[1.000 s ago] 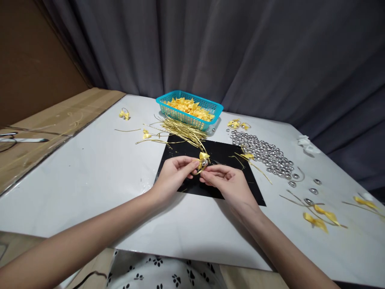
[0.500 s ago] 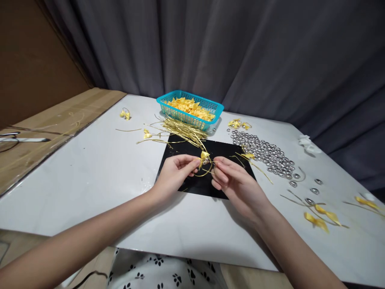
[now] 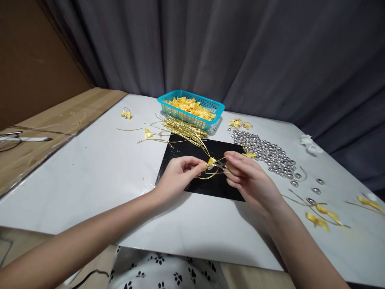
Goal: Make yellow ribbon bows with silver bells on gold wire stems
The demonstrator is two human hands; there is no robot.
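Note:
Over a black mat (image 3: 216, 194), my left hand (image 3: 177, 176) pinches a small yellow ribbon bow (image 3: 211, 161) between thumb and fingers. A silver bead (image 3: 210, 167) shows just below the bow, and a loop of gold cord (image 3: 207, 178) hangs under it. My right hand (image 3: 251, 176), fingers closed, grips a strand of that cord and holds it out to the right of the bow. Between the hands a small dark, pointed metal thing shows; whether my right hand holds it or it lies on the mat is unclear.
Behind the mat lies a bundle of gold cords (image 3: 189, 130), beside a turquoise basket (image 3: 221, 108) of yellow bows. Silver beads (image 3: 267, 152) are heaped at the right, with loose bows (image 3: 318, 221) nearer me. Glasses (image 3: 10, 142) rest on cardboard at the left.
My right hand has moved right, away from the bow, drawing the cord strand out. My left hand and the bow have shifted slightly right. The dark metal thing now shows between the hands.

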